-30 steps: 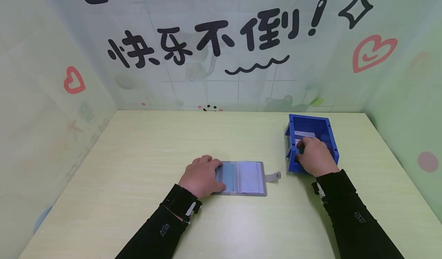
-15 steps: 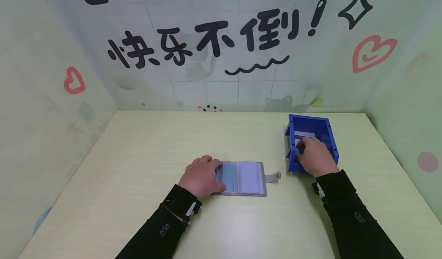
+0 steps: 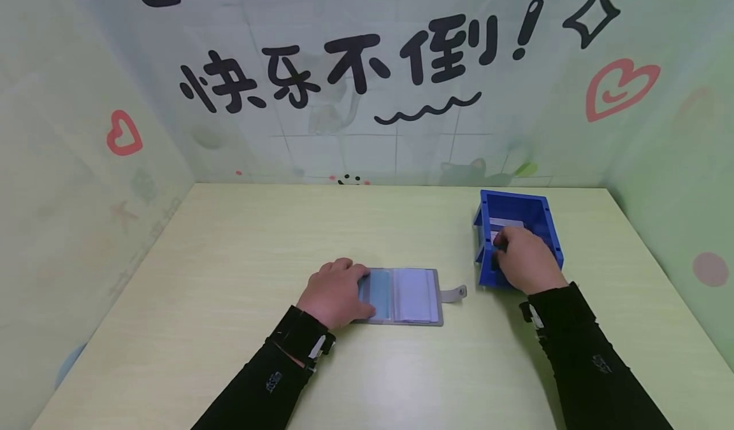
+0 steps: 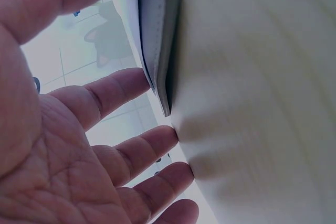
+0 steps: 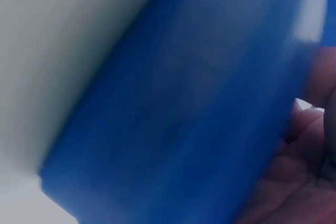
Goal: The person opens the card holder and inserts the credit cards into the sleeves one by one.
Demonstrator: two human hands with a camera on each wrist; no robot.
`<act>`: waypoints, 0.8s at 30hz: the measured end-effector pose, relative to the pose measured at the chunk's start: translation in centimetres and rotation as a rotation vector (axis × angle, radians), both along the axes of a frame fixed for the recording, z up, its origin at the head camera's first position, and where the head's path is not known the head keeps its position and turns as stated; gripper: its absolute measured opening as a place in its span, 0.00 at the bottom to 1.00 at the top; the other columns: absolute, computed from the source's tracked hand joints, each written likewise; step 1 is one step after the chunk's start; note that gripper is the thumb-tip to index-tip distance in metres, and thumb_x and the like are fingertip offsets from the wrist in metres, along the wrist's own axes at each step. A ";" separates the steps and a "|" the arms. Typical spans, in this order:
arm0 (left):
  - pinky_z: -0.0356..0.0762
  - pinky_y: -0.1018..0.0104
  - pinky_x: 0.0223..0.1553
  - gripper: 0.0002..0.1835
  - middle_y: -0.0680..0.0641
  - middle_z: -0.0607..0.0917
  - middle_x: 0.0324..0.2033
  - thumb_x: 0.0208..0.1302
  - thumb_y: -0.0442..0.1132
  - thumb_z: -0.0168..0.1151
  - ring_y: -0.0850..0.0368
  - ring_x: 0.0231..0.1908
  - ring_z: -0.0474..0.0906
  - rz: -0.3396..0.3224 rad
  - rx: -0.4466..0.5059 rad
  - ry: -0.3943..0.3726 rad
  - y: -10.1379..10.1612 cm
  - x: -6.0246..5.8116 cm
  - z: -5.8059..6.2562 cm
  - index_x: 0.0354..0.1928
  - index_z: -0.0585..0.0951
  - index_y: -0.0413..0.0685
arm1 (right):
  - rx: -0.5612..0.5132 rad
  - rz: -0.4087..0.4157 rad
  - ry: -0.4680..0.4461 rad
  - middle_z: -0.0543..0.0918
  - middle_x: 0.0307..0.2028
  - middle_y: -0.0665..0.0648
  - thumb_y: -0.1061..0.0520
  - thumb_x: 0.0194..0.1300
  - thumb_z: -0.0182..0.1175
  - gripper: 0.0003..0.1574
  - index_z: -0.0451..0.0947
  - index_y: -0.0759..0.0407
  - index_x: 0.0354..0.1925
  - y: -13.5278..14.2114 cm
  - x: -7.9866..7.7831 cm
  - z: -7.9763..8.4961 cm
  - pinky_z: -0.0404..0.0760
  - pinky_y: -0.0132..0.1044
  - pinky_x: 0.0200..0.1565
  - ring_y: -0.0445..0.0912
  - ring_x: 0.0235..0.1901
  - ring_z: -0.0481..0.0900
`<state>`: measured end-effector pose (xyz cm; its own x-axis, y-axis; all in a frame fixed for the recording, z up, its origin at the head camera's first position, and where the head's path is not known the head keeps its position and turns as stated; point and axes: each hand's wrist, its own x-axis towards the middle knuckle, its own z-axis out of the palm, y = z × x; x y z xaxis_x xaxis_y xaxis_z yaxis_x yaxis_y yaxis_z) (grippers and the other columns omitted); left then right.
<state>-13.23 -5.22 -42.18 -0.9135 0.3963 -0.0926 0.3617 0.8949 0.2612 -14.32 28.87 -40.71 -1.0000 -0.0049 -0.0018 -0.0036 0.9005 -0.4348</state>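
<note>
An open card holder (image 3: 415, 296) lies flat on the table, with a bluish clear sleeve on its left side and pale lavender sleeves on its right. Its grey snap strap (image 3: 454, 294) sticks out to the right. My left hand (image 3: 334, 293) rests on the left edge with fingers spread; in the left wrist view, the thumb and index finger touch the holder (image 4: 157, 30) while other fingertips meet the table. My right hand (image 3: 529, 261) reaches into a blue plastic bin (image 3: 516, 206) with bent fingers. The bin's wall hides those fingertips, so anything between them cannot be seen.
Pale flat cards (image 3: 506, 223) lie inside the bin. The light wooden table (image 3: 287, 226) ends at a printed fabric backdrop (image 3: 338, 150), which also rises on the left and right sides.
My right hand has shifted very slightly to the right inside the bin. The left hand and the card holder have stayed put.
</note>
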 end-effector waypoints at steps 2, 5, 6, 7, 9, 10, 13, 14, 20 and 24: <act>0.69 0.46 0.49 0.36 0.45 0.73 0.55 0.47 0.59 0.67 0.45 0.51 0.66 -0.001 -0.003 0.000 0.0 0.0 -0.1 0.59 0.75 0.54 | 0.005 -0.002 0.013 0.79 0.37 0.63 0.61 0.67 0.53 0.06 0.73 0.63 0.40 0.0 0.1 0.3 0.76 0.51 0.34 0.52 0.32 0.75; 0.69 0.46 0.49 0.36 0.45 0.73 0.55 0.47 0.60 0.67 0.45 0.51 0.65 -0.003 -0.005 0.000 0.0 0.0 -0.2 0.59 0.75 0.54 | 0.002 -0.030 0.052 0.79 0.36 0.63 0.61 0.68 0.51 0.05 0.73 0.62 0.39 0.0 0.4 1.1 0.76 0.52 0.35 0.53 0.32 0.74; 0.69 0.46 0.49 0.36 0.45 0.72 0.55 0.47 0.60 0.67 0.45 0.51 0.65 -0.004 -0.006 0.000 0.0 0.0 -0.1 0.59 0.75 0.54 | -0.006 -0.045 0.072 0.79 0.36 0.63 0.61 0.68 0.51 0.06 0.73 0.62 0.39 -0.1 0.5 1.5 0.76 0.52 0.35 0.54 0.32 0.74; 0.69 0.46 0.50 0.36 0.45 0.72 0.55 0.47 0.60 0.67 0.45 0.51 0.65 -0.004 -0.007 0.001 0.0 0.0 -0.1 0.59 0.75 0.54 | -0.015 -0.065 0.096 0.78 0.36 0.63 0.61 0.69 0.51 0.06 0.73 0.63 0.39 -0.1 0.6 1.8 0.76 0.53 0.35 0.54 0.32 0.73; 0.68 0.46 0.50 0.36 0.45 0.72 0.55 0.48 0.60 0.67 0.45 0.52 0.65 -0.005 -0.011 0.002 0.0 0.0 -0.1 0.59 0.75 0.54 | -0.045 -0.110 0.168 0.78 0.35 0.64 0.61 0.69 0.50 0.07 0.73 0.65 0.40 -0.2 0.9 2.6 0.75 0.53 0.35 0.55 0.32 0.73; 0.68 0.46 0.51 0.36 0.45 0.72 0.55 0.48 0.60 0.66 0.46 0.52 0.65 -0.006 -0.016 0.002 0.0 -0.1 0.0 0.60 0.75 0.54 | -0.063 -0.130 0.211 0.77 0.35 0.64 0.61 0.69 0.50 0.08 0.73 0.66 0.40 -0.4 1.1 3.0 0.75 0.53 0.34 0.55 0.32 0.72; 0.68 0.47 0.51 0.36 0.45 0.72 0.55 0.48 0.59 0.66 0.46 0.51 0.66 -0.008 -0.024 0.003 0.1 -0.1 0.2 0.60 0.75 0.54 | -0.122 -0.172 0.346 0.76 0.35 0.64 0.60 0.69 0.50 0.10 0.72 0.67 0.43 -0.9 1.7 4.0 0.74 0.51 0.32 0.55 0.31 0.71; 0.68 0.47 0.50 0.36 0.45 0.72 0.55 0.48 0.59 0.66 0.46 0.51 0.66 -0.009 -0.026 0.004 0.1 -0.1 0.2 0.60 0.75 0.54 | -0.142 -0.173 0.392 0.76 0.36 0.63 0.60 0.69 0.50 0.11 0.72 0.66 0.45 -1.2 1.9 4.3 0.74 0.50 0.32 0.54 0.31 0.71; 0.68 0.47 0.49 0.35 0.45 0.73 0.54 0.49 0.58 0.66 0.46 0.49 0.66 -0.015 -0.033 0.006 0.2 0.0 0.5 0.60 0.75 0.52 | -0.231 -0.076 0.540 0.76 0.35 0.57 0.59 0.69 0.51 0.12 0.75 0.62 0.48 -3.5 2.8 5.1 0.72 0.45 0.29 0.46 0.31 0.70; 0.68 0.47 0.48 0.36 0.45 0.72 0.56 0.49 0.58 0.67 0.47 0.50 0.67 -0.018 -0.032 0.002 0.3 0.0 0.4 0.60 0.75 0.52 | -0.290 -0.003 0.490 0.77 0.36 0.55 0.60 0.68 0.53 0.10 0.78 0.61 0.44 -5.6 3.1 4.5 0.72 0.39 0.27 0.44 0.30 0.69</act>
<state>-13.21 -4.95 -41.73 -0.9062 0.4098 -0.1038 0.3787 0.8961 0.2315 -11.25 23.31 -36.25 -0.8836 0.0666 0.4634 -0.2649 0.7450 -0.6122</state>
